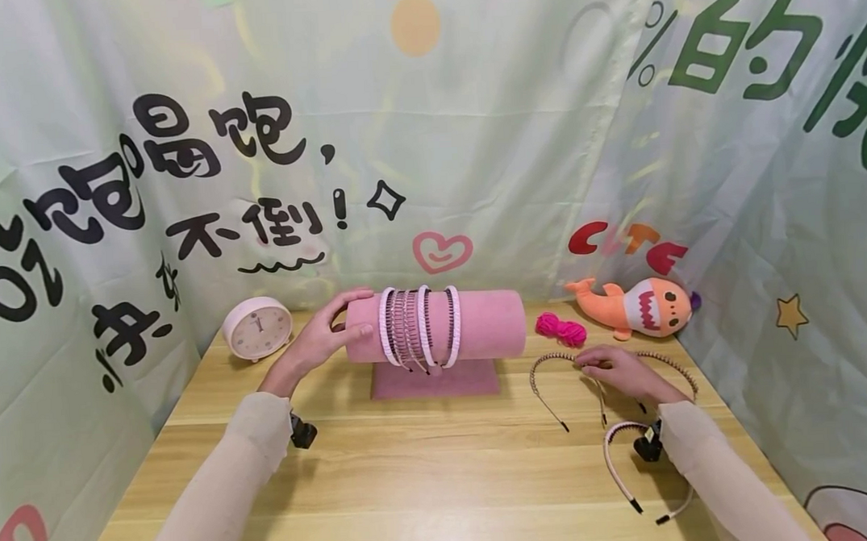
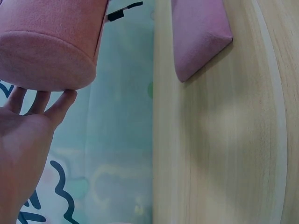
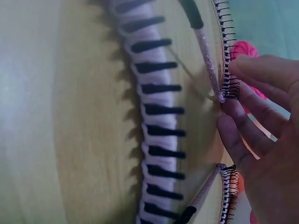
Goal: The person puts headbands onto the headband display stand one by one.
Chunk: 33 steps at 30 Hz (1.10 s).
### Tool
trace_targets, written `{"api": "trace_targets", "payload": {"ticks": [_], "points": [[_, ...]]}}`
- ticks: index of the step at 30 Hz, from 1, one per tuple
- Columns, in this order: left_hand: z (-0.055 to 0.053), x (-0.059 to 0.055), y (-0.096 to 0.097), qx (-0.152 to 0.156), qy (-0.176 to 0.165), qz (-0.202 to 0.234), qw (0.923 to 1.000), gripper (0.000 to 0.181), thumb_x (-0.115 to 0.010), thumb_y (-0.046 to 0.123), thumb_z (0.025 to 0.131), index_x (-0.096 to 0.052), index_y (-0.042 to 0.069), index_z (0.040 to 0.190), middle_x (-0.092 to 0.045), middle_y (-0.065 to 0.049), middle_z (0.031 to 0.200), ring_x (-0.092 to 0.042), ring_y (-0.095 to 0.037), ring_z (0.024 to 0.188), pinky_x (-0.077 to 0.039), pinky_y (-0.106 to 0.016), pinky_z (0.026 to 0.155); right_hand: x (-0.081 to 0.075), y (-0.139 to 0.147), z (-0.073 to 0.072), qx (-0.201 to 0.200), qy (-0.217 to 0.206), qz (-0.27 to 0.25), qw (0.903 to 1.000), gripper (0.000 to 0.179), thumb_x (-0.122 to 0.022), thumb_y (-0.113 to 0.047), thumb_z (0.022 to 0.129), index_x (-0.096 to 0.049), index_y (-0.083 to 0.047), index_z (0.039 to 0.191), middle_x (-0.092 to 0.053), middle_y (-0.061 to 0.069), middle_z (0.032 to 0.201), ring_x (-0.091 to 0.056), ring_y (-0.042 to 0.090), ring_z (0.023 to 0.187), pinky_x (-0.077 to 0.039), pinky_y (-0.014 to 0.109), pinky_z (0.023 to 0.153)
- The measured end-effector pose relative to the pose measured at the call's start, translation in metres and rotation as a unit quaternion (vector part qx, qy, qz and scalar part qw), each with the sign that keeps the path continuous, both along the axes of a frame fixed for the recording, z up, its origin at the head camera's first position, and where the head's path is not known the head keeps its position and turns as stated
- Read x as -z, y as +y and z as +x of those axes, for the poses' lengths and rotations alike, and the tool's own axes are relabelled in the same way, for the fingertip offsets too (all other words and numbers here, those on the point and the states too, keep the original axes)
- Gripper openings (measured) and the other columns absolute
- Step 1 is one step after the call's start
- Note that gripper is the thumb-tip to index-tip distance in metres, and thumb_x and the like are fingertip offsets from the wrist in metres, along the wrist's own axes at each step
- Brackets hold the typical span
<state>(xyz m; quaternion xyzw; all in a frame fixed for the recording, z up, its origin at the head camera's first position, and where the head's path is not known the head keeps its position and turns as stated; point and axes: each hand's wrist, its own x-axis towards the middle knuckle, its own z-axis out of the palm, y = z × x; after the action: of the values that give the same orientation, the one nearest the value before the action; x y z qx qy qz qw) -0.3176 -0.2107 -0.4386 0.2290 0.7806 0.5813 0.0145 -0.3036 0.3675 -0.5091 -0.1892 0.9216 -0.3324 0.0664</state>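
Observation:
Several headbands (image 1: 425, 327), pale fabric ones and thin comb-toothed ones, ring a pink velvet roll-shaped display stand (image 1: 490, 324). My left hand (image 1: 327, 332) grips the roll's left end, thumb on its front and fingers over the top; the left wrist view shows fingertips against the end face (image 2: 44, 60). At the right, my right hand (image 1: 619, 371) pinches the side of a thin toothed headband (image 3: 229, 70) lying on the table. Another toothed headband (image 1: 673, 365) lies right of that hand. Nearer me, partly under the right wrist, is a pale headband with dark teeth (image 3: 156, 112).
A round pink clock (image 1: 258, 328) stands at the back left of the wooden table (image 1: 413, 473). Behind the right hand lie a bright pink yarn skein (image 1: 561, 329) and an orange plush shark (image 1: 642, 306). Printed curtains (image 1: 500, 138) close off the back and sides.

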Motion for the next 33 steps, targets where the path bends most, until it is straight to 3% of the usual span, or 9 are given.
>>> {"api": "trace_targets", "payload": {"ticks": [5,10,17,20,23,26,33], "points": [[0.0,0.0,0.0,-0.002,-0.001,-0.001,1.0,0.06,-0.077,0.016,0.101,-0.055,0.019,0.156,-0.044,-0.005,0.17,-0.05,-0.037,0.148,-0.047,-0.062,0.121,0.001,-0.003,0.0,0.001,0.014,0.014,0.9998,0.024,-0.066,-0.012,0.109,-0.079,-0.002,0.127,-0.069,0.025,0.14,-0.061,0.049,0.132,-0.057,0.059,0.105],[0.0,0.0,0.001,0.001,0.0,-0.001,1.0,0.061,-0.077,0.017,0.101,-0.054,0.018,0.157,-0.044,-0.006,0.17,-0.05,-0.037,0.148,-0.047,-0.062,0.121,-0.001,-0.006,0.001,-0.003,0.025,0.024,0.9994,0.024,-0.066,-0.01,0.109,-0.078,-0.001,0.127,-0.07,0.024,0.136,-0.063,0.048,0.129,-0.06,0.056,0.1],[-0.001,0.0,0.0,-0.001,-0.004,0.001,1.0,0.061,-0.077,0.017,0.101,-0.054,0.018,0.158,-0.043,-0.005,0.171,-0.05,-0.037,0.148,-0.047,-0.061,0.121,-0.011,-0.009,0.004,0.01,-0.013,-0.004,0.9999,0.029,-0.063,-0.013,0.111,-0.074,-0.001,0.135,-0.065,0.026,0.145,-0.059,0.048,0.135,-0.059,0.054,0.103],[0.0,0.0,0.0,-0.001,-0.005,0.002,1.0,0.061,-0.077,0.016,0.101,-0.054,0.018,0.157,-0.043,-0.005,0.171,-0.05,-0.037,0.148,-0.046,-0.061,0.121,-0.015,-0.011,0.004,0.014,-0.017,-0.004,0.9997,0.028,-0.063,-0.013,0.111,-0.074,-0.001,0.134,-0.067,0.025,0.142,-0.065,0.043,0.126,-0.061,0.049,0.097],[0.0,-0.001,0.0,0.0,-0.004,0.001,1.0,0.06,-0.077,0.016,0.101,-0.054,0.018,0.157,-0.043,-0.006,0.171,-0.05,-0.037,0.148,-0.046,-0.061,0.121,-0.019,-0.012,0.004,0.01,-0.033,-0.016,0.9993,0.029,-0.061,-0.013,0.112,-0.072,0.001,0.135,-0.069,0.025,0.135,-0.072,0.034,0.102,-0.062,0.043,0.082],[0.001,-0.001,0.0,-0.001,-0.006,0.001,1.0,0.061,-0.078,0.017,0.101,-0.054,0.019,0.157,-0.043,-0.006,0.171,-0.051,-0.037,0.147,-0.047,-0.061,0.121,-0.021,-0.013,0.005,-0.002,-0.062,-0.039,0.9973,0.033,-0.057,-0.013,0.114,-0.067,0.004,0.14,-0.07,0.026,0.13,-0.069,0.028,0.084,-0.06,0.04,0.071],[0.002,-0.001,0.0,0.0,-0.006,0.004,1.0,0.06,-0.077,0.017,0.101,-0.054,0.018,0.157,-0.043,-0.006,0.17,-0.05,-0.037,0.148,-0.046,-0.061,0.122,-0.02,-0.012,0.005,-0.015,-0.097,-0.071,0.9926,0.037,-0.054,-0.018,0.116,-0.064,0.003,0.145,-0.069,0.026,0.13,-0.063,0.026,0.084,-0.057,0.033,0.071]]}}
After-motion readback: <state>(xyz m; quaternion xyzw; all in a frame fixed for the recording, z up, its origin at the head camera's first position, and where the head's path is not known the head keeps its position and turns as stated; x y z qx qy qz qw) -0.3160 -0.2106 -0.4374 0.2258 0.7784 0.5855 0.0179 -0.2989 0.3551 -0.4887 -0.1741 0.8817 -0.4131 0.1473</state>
